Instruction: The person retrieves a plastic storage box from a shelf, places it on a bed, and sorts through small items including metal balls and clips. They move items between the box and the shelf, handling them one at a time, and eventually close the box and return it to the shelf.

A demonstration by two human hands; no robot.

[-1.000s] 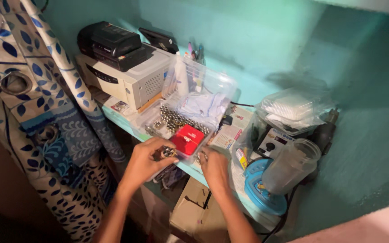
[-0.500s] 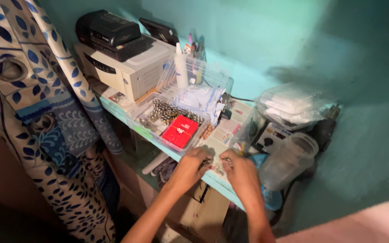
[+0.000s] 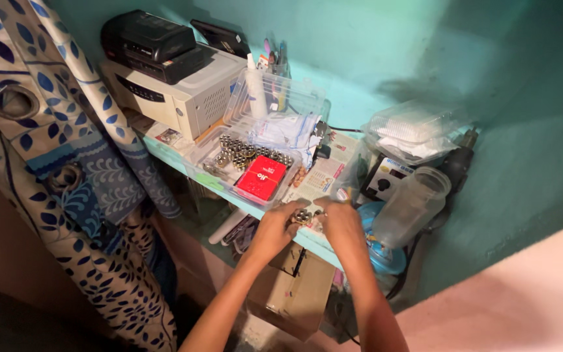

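Both my hands meet at the front edge of a turquoise shelf (image 3: 164, 153). My left hand (image 3: 274, 228) and my right hand (image 3: 340, 221) together pinch a small cluster of metal cylinders (image 3: 302, 216) between their fingertips. Just behind them lies a printed paper sheet (image 3: 324, 176). To the left stands a clear plastic tray (image 3: 211, 171) holding several more metal cylinders (image 3: 245, 153) and a flat red box (image 3: 262, 177).
A white machine (image 3: 184, 91) with a black device (image 3: 148, 42) on top stands at the back left. A clear tub of pens and a white bottle (image 3: 255, 81), a plastic jar (image 3: 412, 205), a blue round object (image 3: 376, 251), a cardboard box (image 3: 294, 293) below, patterned curtain (image 3: 53, 169) at left.
My hands have moved right along the shelf edge, away from the tray with the red box, carrying the metal cylinders. The camera view has shifted with them.
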